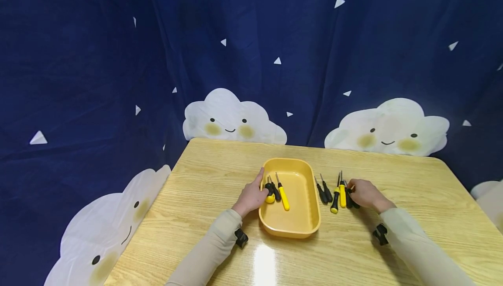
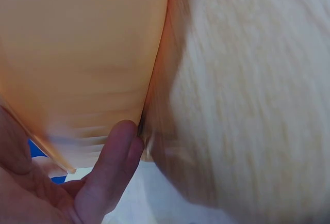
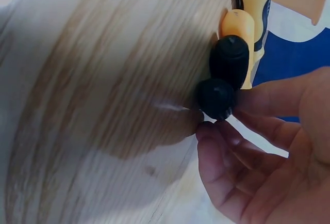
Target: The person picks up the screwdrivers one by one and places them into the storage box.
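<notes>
On the wooden table stands a yellow plastic tray (image 1: pixel 304 216). My left hand (image 1: pixel 251 196) grips its left side, thumb over the rim and fingers along the outer wall (image 2: pixel 87 79). Inside the tray lie a yellow screwdriver (image 1: pixel 283 198), a black screwdriver (image 1: pixel 276 193) and a yellow-and-black screwdriver (image 1: pixel 270 198). To the right of the tray, my right hand (image 1: pixel 365 193) pinches a black-handled screwdriver (image 3: pixel 215 99) at the end of a row. Beside it lie another black handle (image 3: pixel 229 61) and a yellow screwdriver (image 1: pixel 343 196). The pinched screwdriver's shaft is hidden by the hand.
Between tray and right hand lie a black-and-yellow screwdriver (image 1: pixel 335 202) and two black screwdrivers (image 1: pixel 322 195) close to the tray's right wall. A dark blue curtain (image 1: pixel 251 59) with white clouds hangs behind the wooden table (image 1: pixel 220 163) and along its left side.
</notes>
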`<state>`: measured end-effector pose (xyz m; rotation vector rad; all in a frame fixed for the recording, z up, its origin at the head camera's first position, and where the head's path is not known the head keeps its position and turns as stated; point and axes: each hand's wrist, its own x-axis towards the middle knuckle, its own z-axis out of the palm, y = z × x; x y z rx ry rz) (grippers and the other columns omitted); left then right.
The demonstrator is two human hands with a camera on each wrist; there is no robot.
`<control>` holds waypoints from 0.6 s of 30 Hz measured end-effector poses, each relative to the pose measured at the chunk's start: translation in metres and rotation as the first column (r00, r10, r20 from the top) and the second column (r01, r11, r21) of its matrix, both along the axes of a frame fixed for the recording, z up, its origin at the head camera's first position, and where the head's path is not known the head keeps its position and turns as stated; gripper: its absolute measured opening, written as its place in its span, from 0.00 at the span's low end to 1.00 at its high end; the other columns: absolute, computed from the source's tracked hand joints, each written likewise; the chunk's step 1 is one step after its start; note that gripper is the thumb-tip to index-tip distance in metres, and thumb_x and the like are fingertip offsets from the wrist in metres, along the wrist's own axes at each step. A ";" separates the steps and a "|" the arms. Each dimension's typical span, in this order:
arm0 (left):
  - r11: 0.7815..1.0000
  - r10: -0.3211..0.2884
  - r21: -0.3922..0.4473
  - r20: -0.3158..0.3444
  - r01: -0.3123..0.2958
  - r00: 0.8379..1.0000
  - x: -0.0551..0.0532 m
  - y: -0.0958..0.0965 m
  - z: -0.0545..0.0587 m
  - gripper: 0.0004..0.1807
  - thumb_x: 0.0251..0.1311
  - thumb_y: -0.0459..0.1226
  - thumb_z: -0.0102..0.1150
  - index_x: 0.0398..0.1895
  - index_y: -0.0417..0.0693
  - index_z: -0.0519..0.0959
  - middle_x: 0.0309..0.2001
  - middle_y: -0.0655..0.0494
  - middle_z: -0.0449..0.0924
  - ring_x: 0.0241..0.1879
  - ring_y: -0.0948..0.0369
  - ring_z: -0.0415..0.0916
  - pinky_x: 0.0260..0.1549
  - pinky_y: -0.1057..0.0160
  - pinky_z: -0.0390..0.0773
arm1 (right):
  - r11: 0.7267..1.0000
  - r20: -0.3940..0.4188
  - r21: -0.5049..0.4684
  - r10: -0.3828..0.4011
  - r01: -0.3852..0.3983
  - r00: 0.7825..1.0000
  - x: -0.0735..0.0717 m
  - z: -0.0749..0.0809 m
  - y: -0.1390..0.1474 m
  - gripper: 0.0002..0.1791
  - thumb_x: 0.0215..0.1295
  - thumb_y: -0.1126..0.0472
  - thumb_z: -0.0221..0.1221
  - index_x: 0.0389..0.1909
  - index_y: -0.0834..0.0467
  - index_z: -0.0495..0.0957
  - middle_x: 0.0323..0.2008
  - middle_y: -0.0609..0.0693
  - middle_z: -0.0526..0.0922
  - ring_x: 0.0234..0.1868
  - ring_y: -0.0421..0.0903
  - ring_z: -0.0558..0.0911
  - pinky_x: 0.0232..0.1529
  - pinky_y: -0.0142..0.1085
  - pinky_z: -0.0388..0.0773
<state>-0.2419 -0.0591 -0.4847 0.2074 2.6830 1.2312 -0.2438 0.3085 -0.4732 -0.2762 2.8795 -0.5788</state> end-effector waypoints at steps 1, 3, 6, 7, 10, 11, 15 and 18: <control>1.000 0.001 0.004 0.002 -0.001 1.000 0.000 0.000 0.000 0.39 0.63 0.40 0.47 0.76 0.65 0.44 0.21 0.49 0.71 0.11 0.62 0.59 0.16 0.64 0.67 | 1.000 0.006 0.000 -0.004 0.004 1.000 0.000 0.000 0.000 0.18 0.54 0.73 0.49 0.47 0.74 0.72 0.37 0.64 0.78 0.37 0.57 0.78 0.31 0.44 0.75; 1.000 0.003 0.005 0.005 -0.003 1.000 -0.001 0.000 0.000 0.39 0.63 0.40 0.47 0.75 0.65 0.44 0.22 0.49 0.72 0.11 0.62 0.60 0.17 0.64 0.67 | 1.000 0.016 0.002 -0.017 0.017 1.000 -0.001 -0.001 0.000 0.18 0.55 0.72 0.49 0.47 0.74 0.72 0.38 0.64 0.78 0.37 0.57 0.79 0.31 0.43 0.75; 1.000 0.002 0.004 0.005 -0.002 1.000 -0.001 0.001 -0.001 0.39 0.63 0.40 0.47 0.75 0.66 0.44 0.21 0.49 0.71 0.10 0.62 0.59 0.16 0.64 0.67 | 0.999 0.024 0.013 -0.030 0.029 0.999 -0.001 -0.001 0.000 0.18 0.55 0.72 0.50 0.47 0.74 0.72 0.38 0.64 0.78 0.36 0.55 0.79 0.30 0.43 0.75; 1.000 0.002 0.005 0.002 -0.002 1.000 -0.001 0.001 -0.001 0.39 0.63 0.40 0.47 0.75 0.66 0.44 0.20 0.49 0.71 0.10 0.62 0.59 0.16 0.64 0.67 | 0.999 0.025 0.018 -0.033 0.032 0.999 -0.002 -0.001 0.000 0.18 0.55 0.72 0.50 0.47 0.74 0.72 0.37 0.64 0.79 0.35 0.54 0.79 0.30 0.43 0.75; 1.000 0.001 0.003 -0.002 -0.001 1.000 -0.001 0.000 -0.001 0.39 0.63 0.40 0.47 0.75 0.66 0.44 0.19 0.49 0.70 0.10 0.63 0.57 0.15 0.65 0.66 | 0.999 0.030 0.033 -0.036 0.035 0.999 -0.002 0.000 -0.001 0.19 0.55 0.72 0.49 0.48 0.74 0.72 0.36 0.63 0.79 0.31 0.51 0.77 0.28 0.41 0.72; 1.000 0.000 0.003 -0.003 0.000 1.000 -0.001 0.000 -0.001 0.39 0.63 0.40 0.47 0.75 0.66 0.44 0.19 0.49 0.70 0.10 0.63 0.57 0.15 0.65 0.66 | 0.999 0.031 0.038 -0.034 0.032 0.999 -0.002 0.000 -0.002 0.19 0.55 0.72 0.49 0.49 0.74 0.72 0.36 0.63 0.79 0.30 0.50 0.77 0.27 0.41 0.71; 1.000 0.001 0.004 0.005 -0.001 1.000 -0.001 0.000 -0.001 0.39 0.64 0.40 0.47 0.75 0.66 0.43 0.20 0.49 0.71 0.10 0.62 0.59 0.15 0.65 0.67 | 0.997 0.025 0.070 -0.032 0.031 0.999 -0.004 0.000 -0.002 0.20 0.55 0.72 0.50 0.50 0.74 0.72 0.37 0.65 0.79 0.27 0.48 0.74 0.27 0.40 0.69; 1.000 0.006 0.006 0.013 -0.006 1.000 -0.001 0.001 -0.002 0.39 0.64 0.40 0.46 0.75 0.67 0.43 0.20 0.49 0.71 0.10 0.62 0.61 0.15 0.65 0.67 | 0.996 0.018 0.087 -0.038 0.036 0.999 -0.004 0.000 -0.001 0.19 0.55 0.71 0.51 0.49 0.74 0.72 0.37 0.65 0.79 0.25 0.48 0.73 0.27 0.41 0.68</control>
